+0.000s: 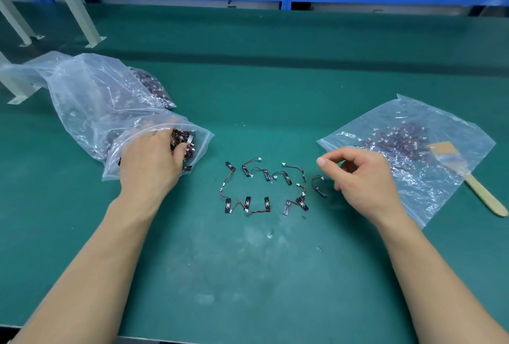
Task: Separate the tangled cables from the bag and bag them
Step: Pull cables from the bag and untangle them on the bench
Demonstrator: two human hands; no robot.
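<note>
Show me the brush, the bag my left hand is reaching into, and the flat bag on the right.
brush point(482, 195): head view, wooden handle.
left bag point(82, 90): head view, crumpled upper plastic.
right bag point(413, 112): head view, bare plastic near far edge.

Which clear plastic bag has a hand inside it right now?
The crumpled clear plastic bag on the left: the left hand grips tangled cables in its mouth. The flat right bag has only a wooden brush on top.
</note>
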